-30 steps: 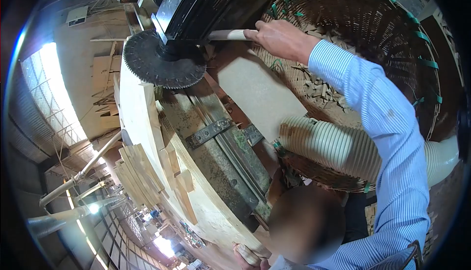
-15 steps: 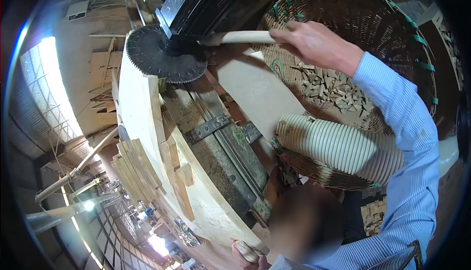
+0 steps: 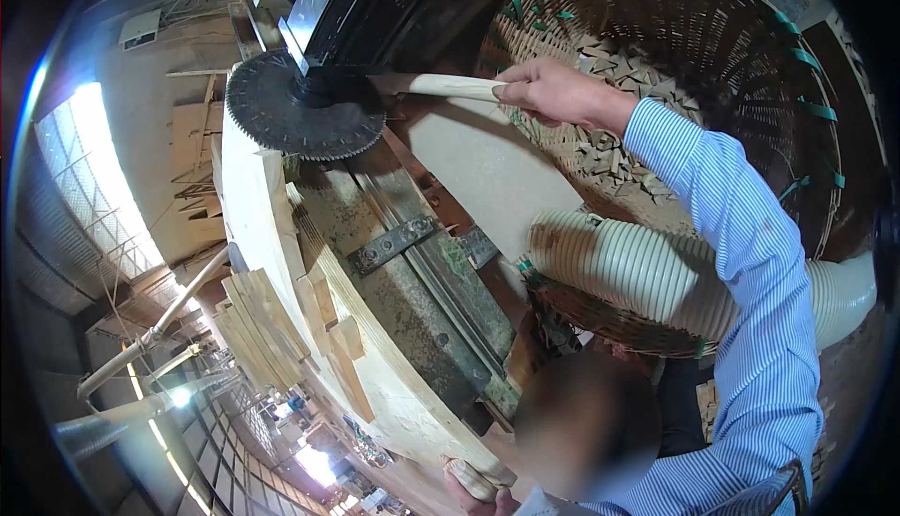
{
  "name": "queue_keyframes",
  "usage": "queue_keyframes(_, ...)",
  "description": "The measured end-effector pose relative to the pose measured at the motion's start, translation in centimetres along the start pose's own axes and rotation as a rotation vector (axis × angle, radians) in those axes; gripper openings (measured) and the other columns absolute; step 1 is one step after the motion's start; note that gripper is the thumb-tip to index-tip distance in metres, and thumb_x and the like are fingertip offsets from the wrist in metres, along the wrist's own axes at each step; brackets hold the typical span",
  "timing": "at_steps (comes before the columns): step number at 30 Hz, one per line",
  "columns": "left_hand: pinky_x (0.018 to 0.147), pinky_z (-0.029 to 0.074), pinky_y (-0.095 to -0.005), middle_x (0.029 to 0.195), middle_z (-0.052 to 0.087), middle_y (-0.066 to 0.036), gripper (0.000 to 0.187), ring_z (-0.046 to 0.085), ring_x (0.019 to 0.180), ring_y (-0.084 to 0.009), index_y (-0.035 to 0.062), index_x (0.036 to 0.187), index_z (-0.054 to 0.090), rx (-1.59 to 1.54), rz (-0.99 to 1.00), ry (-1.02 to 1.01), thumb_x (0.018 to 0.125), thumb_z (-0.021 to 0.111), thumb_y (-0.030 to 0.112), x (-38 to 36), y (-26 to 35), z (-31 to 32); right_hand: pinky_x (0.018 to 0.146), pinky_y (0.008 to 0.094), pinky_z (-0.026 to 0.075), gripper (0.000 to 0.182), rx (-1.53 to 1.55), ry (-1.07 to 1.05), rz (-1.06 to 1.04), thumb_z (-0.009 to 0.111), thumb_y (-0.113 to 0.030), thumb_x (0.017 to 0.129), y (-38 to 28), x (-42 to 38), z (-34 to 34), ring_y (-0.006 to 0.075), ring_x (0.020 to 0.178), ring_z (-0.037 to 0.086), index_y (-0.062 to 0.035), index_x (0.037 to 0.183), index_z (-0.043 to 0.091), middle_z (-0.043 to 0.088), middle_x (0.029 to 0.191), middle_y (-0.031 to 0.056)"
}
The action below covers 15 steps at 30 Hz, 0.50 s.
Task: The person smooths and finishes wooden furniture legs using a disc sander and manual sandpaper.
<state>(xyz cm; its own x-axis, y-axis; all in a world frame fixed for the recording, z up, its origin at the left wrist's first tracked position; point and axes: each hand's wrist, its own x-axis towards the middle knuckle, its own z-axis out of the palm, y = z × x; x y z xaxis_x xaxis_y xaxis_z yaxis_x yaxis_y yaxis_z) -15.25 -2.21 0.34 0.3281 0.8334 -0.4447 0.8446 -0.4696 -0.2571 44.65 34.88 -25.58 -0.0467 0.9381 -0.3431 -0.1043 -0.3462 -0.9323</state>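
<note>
At the upper middle my right hand is closed round the end of a pale wooden stick. The stick's darker far end overlaps the hub side of a large toothed circular saw blade. At the bottom edge, beside the long pale board, my left hand grips a rounded piece of pale wood; the frame cuts off part of this hand. Under the blade runs a worn metal machine bed.
A wicker basket with wood offcuts stands at the right. A ribbed hose crosses its near side. Smaller wood pieces lie on the board, with a stack of slats beyond. A blurred dark shape covers the lower middle.
My right hand has moved left with the stick, and its sleeve has shifted left too. The whole view has tilted slightly. My left hand stays at the bottom with its wood piece.
</note>
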Motion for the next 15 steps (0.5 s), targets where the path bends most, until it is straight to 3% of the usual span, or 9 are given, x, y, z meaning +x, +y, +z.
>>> queue_keyframes(1, 0.125, 0.031, -0.0514, 0.17, 0.026, -0.028, 0.072, 0.033, 0.153, -0.0522, 0.0008, 0.166, 0.015, 0.002, 0.0, 0.0, 0.108, 0.055, 0.02, 0.0, 0.0, -0.1, 0.052, 0.0288, 0.046, 0.039, 0.172, -0.103, 0.1, 0.058, -0.031, 0.11, 0.3, 0.2, 0.1, 0.0099, 0.058, 0.054, -0.0038, 0.135, 0.07, 0.061, 0.075, 0.0019)
queue_keyframes(2, 0.125, 0.031, -0.0513, 0.17, 0.026, -0.028, 0.072, 0.033, 0.153, -0.0521, 0.0008, 0.166, 0.015, 0.003, 0.001, -0.001, 0.108, 0.055, 0.02, 0.0, 0.0, -0.1, 0.052, 0.0288, 0.046, 0.039, 0.174, -0.102, 0.1, 0.058, -0.031, 0.11, 0.6, 0.0, 0.4, 0.0099, 0.058, 0.054, -0.0038, 0.135, 0.07, 0.061, 0.075, 0.0019)
queue_keyframes(4, 0.125, 0.031, -0.0513, 0.17, 0.025, -0.028, 0.073, 0.033, 0.153, -0.0521, 0.0008, 0.166, 0.015, 0.005, 0.002, -0.002, 0.108, 0.055, 0.02, 0.0, -0.1, -0.2, 0.045, 0.0251, 0.037, 0.037, 0.563, -0.092, 0.191, 0.055, -0.027, 0.112, 0.8, -0.9, 1.3, 0.0068, 0.052, 0.046, -0.0036, 0.138, 0.065, 0.055, 0.073, -0.0006)
queue_keyframes(7, 0.126, 0.03, -0.0511, 0.17, 0.025, -0.028, 0.073, 0.033, 0.153, -0.0521, 0.0007, 0.166, 0.014, 0.006, 0.0, -0.006, 0.108, 0.055, 0.02, -0.1, -0.1, -0.3, 0.045, 0.025, 0.035, 0.038, 0.733, -0.154, 0.272, 0.053, -0.025, 0.113, 2.2, -1.4, 1.9, 0.0067, 0.051, 0.045, -0.0012, 0.141, 0.06, 0.055, 0.072, -0.001)
queue_keyframes(11, 0.126, 0.03, -0.051, 0.17, 0.025, -0.028, 0.073, 0.032, 0.154, -0.052, 0.0007, 0.166, 0.014, 0.009, -0.001, -0.013, 0.108, 0.055, 0.02, -0.4, 0.0, -0.5, 0.044, 0.0244, 0.034, 0.039, 0.787, -0.151, 0.298, 0.054, -0.026, 0.112, 3.2, -1.1, 2.1, 0.0062, 0.051, 0.044, -0.0019, 0.143, 0.059, 0.054, 0.072, -0.0009)
queue_keyframes(14, 0.126, 0.03, -0.0508, 0.17, 0.025, -0.028, 0.073, 0.032, 0.154, -0.0519, 0.0007, 0.166, 0.014, 0.012, 0.004, -0.014, 0.108, 0.055, 0.019, -0.3, 0.0, -0.7, 0.049, 0.0271, 0.041, 0.039, 0.631, -0.171, 0.241, 0.056, -0.027, 0.111, 1.9, -1.5, 1.6, 0.0078, 0.055, 0.05, -0.0029, 0.141, 0.064, 0.057, 0.072, 0.0001)
queue_keyframes(15, 0.126, 0.03, -0.0508, 0.17, 0.025, -0.028, 0.073, 0.032, 0.154, -0.0519, 0.0007, 0.166, 0.013, 0.016, 0.006, -0.017, 0.108, 0.055, 0.019, -0.3, -0.2, -0.9, 0.053, 0.0298, 0.044, 0.038, 0.364, -0.087, 0.161, 0.058, -0.028, 0.11, 1.2, -1.7, 1.4, 0.0096, 0.057, 0.054, -0.0034, 0.138, 0.067, 0.059, 0.072, 0.0013)
